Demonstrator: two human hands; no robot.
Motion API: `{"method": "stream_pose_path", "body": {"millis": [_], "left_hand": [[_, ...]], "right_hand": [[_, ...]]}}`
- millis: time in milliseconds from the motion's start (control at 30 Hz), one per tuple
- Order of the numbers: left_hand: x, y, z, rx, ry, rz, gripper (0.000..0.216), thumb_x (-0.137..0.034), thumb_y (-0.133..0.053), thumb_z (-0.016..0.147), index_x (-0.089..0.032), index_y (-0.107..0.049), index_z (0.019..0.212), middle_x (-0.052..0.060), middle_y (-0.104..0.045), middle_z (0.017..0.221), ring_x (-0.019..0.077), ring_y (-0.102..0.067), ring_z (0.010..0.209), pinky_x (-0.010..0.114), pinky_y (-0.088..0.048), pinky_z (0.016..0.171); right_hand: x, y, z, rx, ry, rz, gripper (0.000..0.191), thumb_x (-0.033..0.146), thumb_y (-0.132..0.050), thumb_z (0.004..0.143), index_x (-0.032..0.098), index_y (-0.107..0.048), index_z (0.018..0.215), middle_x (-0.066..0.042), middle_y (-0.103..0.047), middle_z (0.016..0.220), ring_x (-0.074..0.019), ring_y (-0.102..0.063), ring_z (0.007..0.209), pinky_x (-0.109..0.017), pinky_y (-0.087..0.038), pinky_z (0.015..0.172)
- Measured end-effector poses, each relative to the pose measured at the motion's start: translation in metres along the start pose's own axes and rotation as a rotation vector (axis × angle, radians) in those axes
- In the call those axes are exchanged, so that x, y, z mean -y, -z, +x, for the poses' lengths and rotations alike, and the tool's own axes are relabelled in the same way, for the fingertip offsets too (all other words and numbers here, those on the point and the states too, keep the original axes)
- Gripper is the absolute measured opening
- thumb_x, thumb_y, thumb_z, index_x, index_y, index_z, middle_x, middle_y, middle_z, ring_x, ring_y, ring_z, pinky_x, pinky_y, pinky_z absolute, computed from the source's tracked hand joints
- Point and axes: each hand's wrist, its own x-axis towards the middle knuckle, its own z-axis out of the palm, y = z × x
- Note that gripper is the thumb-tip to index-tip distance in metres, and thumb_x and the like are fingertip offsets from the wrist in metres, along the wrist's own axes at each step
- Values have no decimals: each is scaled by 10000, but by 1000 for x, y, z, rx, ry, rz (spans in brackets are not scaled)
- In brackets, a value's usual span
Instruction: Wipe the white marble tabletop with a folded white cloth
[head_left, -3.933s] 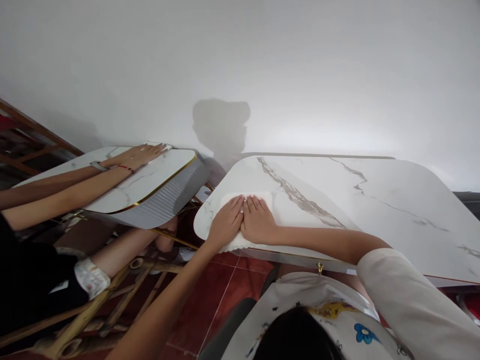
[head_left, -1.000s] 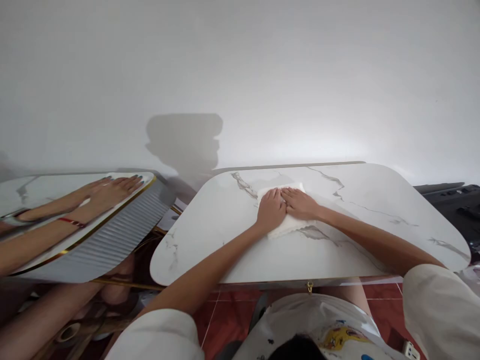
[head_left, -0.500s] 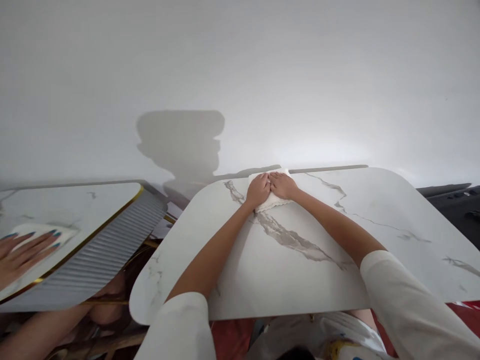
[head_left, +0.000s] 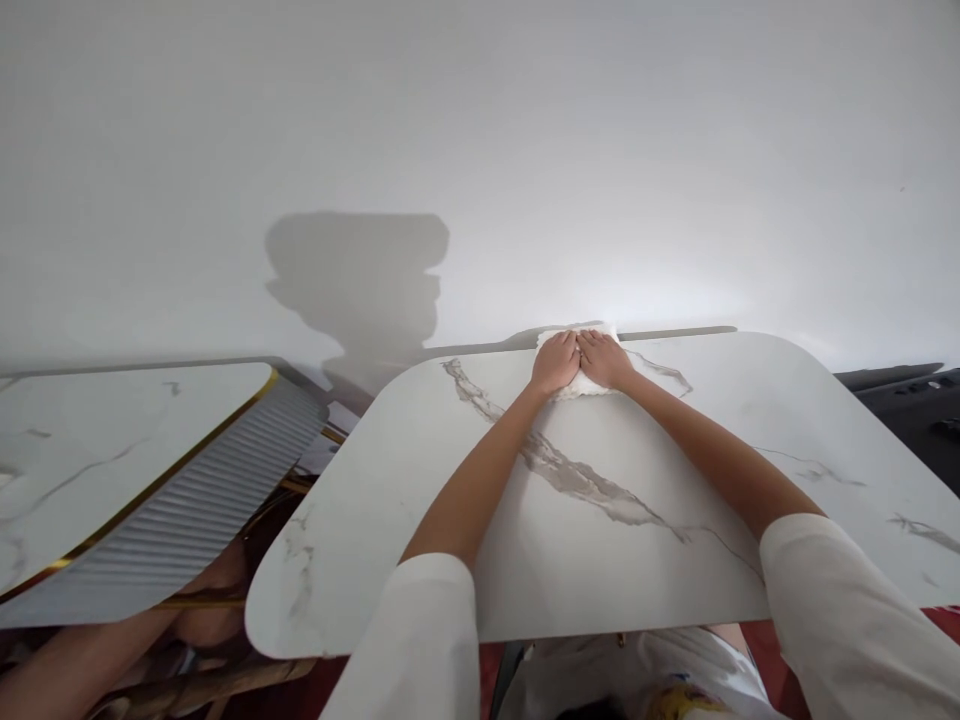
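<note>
My left hand and my right hand lie side by side, fingers flat and stretched out, pressing a folded white cloth against the far edge of a white marble-look table. Both arms reach straight forward across the tabletop. Most of the cloth is hidden under my palms; only its edges show around my fingers.
A second marble-look table with a gold rim and ribbed side stands to the left. Another person's arm shows below it. A white wall rises right behind both tables. Dark equipment sits at the right.
My hands have slid the cloth from the table's near left corner out to the far edge, then a little to the right. The other person's hands and cloth have left the left tabletop.
</note>
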Motion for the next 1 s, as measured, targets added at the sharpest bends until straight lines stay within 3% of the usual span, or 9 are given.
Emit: {"method": "stream_pose_path", "body": {"millis": [233, 367, 533, 700, 833, 1000], "left_hand": [[-9, 2, -40, 8, -67, 6, 467, -201, -288, 887, -28, -414, 1303, 191, -462, 1365, 246, -389, 1299, 411, -277, 1102], [-25, 14, -72, -24, -68, -13, 475, -214, -286, 885, -60, -413, 1316, 173, -468, 1367, 245, -397, 1296, 432, -298, 1096], [-54, 36, -117, 6, -25, -28, 483, -192, -280, 878, -11, -433, 1299, 197, -462, 1368, 254, -390, 1301, 417, -284, 1113], [-83, 52, -169, 62, 133, -135, 517, -211, -327, 850, -74, -412, 1341, 139, -422, 1417, 241, -352, 1332, 430, -276, 1124], [-102, 60, -207, 85, 164, -256, 577, -211, -383, 799, -155, -387, 1373, 89, -395, 1442, 232, -317, 1355, 442, -267, 1132], [-135, 68, -232, 230, 254, -465, 609, -289, -401, 825, -201, -320, 1421, 50, -284, 1495, 243, -251, 1383, 412, -283, 1124]], "right_hand": [[25, 4, -42, -37, 2, -28, 521, 232, -272, 931, 0, -355, 1390, -159, -371, 1446, -265, -296, 1341, -385, -213, 1084], [43, 9, -70, -51, 24, -28, 519, 225, -281, 920, 9, -372, 1384, -161, -388, 1434, -256, -315, 1334, -398, -235, 1081], [70, 19, -114, -67, 38, -8, 516, 196, -289, 907, -2, -390, 1372, -169, -407, 1419, -263, -331, 1328, -404, -251, 1085], [98, 32, -167, -60, 111, 4, 515, 199, -308, 907, -5, -388, 1373, -173, -394, 1426, -269, -322, 1334, -414, -238, 1104], [114, 42, -208, -43, 126, 21, 525, 199, -334, 898, -12, -379, 1377, -184, -377, 1432, -280, -318, 1336, -430, -257, 1103], [103, 57, -254, -8, 169, 77, 531, 206, -330, 906, 89, -334, 1424, -122, -325, 1469, -232, -270, 1364, -427, -260, 1114]]}}
